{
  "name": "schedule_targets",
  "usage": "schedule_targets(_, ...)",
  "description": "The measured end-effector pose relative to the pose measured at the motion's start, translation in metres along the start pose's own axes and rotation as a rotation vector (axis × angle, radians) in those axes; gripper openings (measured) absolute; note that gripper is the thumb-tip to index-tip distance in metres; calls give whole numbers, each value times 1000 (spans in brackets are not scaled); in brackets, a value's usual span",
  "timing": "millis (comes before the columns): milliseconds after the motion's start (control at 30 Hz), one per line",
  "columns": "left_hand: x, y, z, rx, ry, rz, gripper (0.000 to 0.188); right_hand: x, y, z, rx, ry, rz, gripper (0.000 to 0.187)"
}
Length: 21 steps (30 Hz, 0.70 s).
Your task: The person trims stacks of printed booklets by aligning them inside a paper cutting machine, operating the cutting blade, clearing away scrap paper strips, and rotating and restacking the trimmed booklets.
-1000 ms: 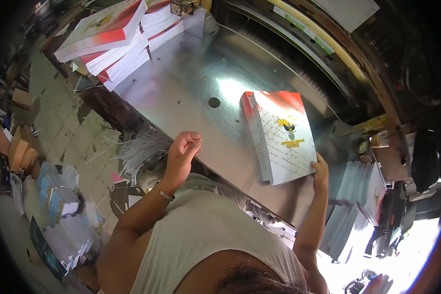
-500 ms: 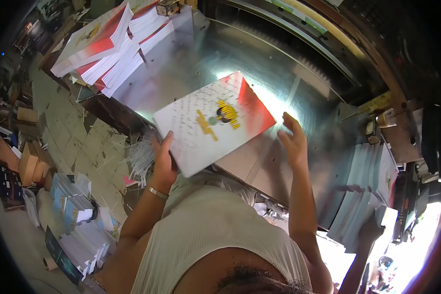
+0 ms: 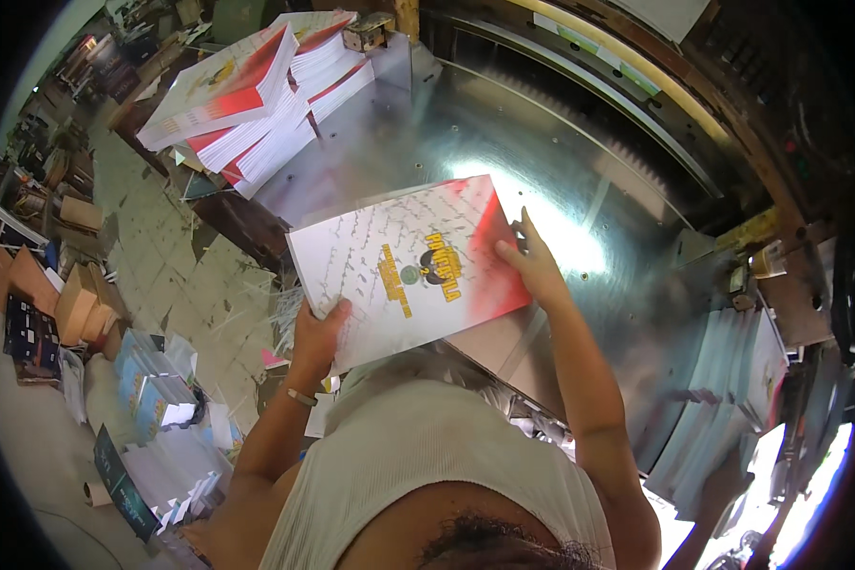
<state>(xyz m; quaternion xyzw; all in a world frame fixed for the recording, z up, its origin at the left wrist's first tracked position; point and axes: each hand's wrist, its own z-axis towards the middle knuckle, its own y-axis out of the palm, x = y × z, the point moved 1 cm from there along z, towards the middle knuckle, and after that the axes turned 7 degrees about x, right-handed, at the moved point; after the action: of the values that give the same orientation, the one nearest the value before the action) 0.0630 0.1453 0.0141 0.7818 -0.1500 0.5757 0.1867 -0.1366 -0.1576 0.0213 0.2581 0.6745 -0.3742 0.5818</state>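
Observation:
A white book [image 3: 370, 266] with a red end, yellow lettering and faint grey script across its cover is held tilted over the near edge of the metal table. At its lower left corner my left hand [image 3: 319, 334] is closed, thumb on top and the other fingers hidden underneath. My right hand [image 3: 534, 264] is at the red end, its thumb over the cover's edge and a finger stretched out past it. What its remaining fingers do below the book is hidden. A pale strip along the book's far edge hints at more pages or another copy beneath.
Similar red-and-white books [image 3: 223, 90] are stacked at the table's far left. More stacks [image 3: 722, 370] stand at the right. The shiny metal table [image 3: 399, 142] runs back to a machine's dark slot. Paper scraps, boxes [image 3: 87, 302] and booklets [image 3: 157, 380] lie on the left floor.
My right hand has come in to the book's red end, from apart to touching. The book has turned flatter to view and shifted slightly nearer. Another person's hand at the right has dropped lower.

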Motion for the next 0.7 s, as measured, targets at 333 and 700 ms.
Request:
schedule_targets(333,52,30,33,-526,441,97,46,-1,-46,-56,79,-274,522,71)
schedule_targets(700,50,78,58,-627,314,-90,71,16,-50,-99,376,-307,597,59)
